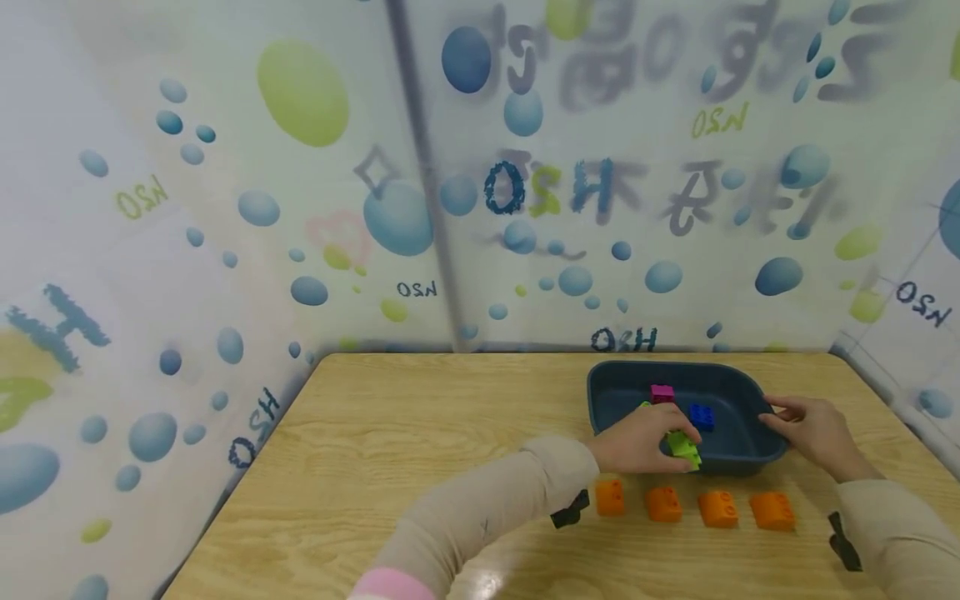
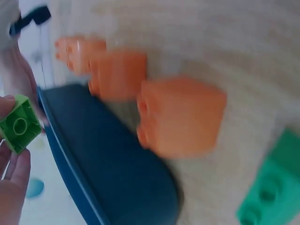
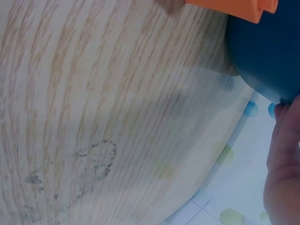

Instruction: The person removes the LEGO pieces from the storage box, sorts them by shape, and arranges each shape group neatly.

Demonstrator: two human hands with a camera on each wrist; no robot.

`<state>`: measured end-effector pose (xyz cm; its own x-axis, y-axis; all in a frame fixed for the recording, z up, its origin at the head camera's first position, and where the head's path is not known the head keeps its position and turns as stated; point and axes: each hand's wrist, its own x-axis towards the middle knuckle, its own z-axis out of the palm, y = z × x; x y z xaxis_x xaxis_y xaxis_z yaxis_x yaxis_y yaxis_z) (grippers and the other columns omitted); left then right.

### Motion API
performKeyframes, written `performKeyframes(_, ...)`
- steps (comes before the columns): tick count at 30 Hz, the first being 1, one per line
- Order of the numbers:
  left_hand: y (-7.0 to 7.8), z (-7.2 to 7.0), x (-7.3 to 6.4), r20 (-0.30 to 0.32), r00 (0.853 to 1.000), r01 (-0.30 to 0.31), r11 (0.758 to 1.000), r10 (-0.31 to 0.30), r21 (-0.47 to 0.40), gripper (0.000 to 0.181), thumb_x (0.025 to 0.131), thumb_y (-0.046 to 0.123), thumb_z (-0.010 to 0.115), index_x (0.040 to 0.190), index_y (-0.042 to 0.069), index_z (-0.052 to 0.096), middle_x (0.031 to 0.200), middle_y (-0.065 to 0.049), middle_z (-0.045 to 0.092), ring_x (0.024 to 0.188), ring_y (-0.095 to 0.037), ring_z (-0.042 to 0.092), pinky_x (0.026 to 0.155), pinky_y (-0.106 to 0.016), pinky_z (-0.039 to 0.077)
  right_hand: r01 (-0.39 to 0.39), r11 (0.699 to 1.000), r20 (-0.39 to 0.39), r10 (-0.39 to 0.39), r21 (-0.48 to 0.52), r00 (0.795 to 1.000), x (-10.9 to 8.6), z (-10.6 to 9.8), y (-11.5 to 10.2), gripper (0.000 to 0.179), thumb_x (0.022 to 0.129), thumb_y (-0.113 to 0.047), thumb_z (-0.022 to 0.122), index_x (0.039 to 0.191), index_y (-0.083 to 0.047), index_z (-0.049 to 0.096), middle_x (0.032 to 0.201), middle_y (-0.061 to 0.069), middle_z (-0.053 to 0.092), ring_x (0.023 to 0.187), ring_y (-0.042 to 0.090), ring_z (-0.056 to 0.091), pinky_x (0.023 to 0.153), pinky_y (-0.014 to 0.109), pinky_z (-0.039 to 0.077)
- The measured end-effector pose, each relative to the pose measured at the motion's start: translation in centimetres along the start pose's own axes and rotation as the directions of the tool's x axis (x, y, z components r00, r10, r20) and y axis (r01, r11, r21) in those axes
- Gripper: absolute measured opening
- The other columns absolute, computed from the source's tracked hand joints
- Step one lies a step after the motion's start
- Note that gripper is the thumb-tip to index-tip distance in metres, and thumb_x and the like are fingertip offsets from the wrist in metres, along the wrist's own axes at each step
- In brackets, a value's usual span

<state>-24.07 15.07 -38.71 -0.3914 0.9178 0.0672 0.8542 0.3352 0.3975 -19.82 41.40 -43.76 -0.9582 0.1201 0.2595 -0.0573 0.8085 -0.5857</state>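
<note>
My left hand (image 1: 637,439) pinches a lime-green toy building brick (image 1: 684,449) above the near side of a dark blue bin (image 1: 750,465). In the left wrist view, the hollow underside of this green brick (image 2: 19,125) faces the camera. At the bin's right end, my right hand (image 1: 817,433) grips the rim between thumb and fingers. Inside the bin lie a magenta brick (image 1: 662,393) and a blue brick (image 1: 702,417). Another bit of lime green (image 1: 645,405) shows behind my left hand, mostly hidden by it.
Several orange bricks (image 1: 663,504) stand in a row on the wooden table (image 1: 420,433), just in front of the bin. A darker green brick (image 2: 269,187) lies near the row in the left wrist view. A bubble-printed curtain (image 1: 525,275) hangs behind the table.
</note>
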Motion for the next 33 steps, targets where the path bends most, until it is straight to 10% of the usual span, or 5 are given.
performKeyframes(14,3.8,4.4,-0.8,0.133,0.985,-0.086,0.985,0.107,-0.150,0.030,0.081,0.021,0.065,0.109,0.014,0.059,0.100,0.011,0.051,0.080,0.012,0.037,0.070,0.000,0.032,-0.005,1.000,0.000,0.005,0.005,1.000,-0.2,0.0,-0.1,0.041,0.084,-0.014,0.061,0.108,0.018,0.052,0.076,0.024,0.062,0.047,0.012,0.053,0.043,0.025,0.044)
performKeyframes(33,7.1,10.6,-0.2,0.219,0.961,0.218,0.947,-0.167,-0.235,0.029,0.079,0.019,0.067,0.107,0.023,0.062,0.093,0.020,0.050,0.077,0.010,0.041,0.064,-0.004,0.033,-0.006,1.000,0.014,0.006,0.000,1.000,-0.1,0.0,-0.1,0.042,0.084,-0.015,0.060,0.109,0.018,0.052,0.077,0.025,0.061,0.047,0.014,0.053,0.043,0.026,0.044)
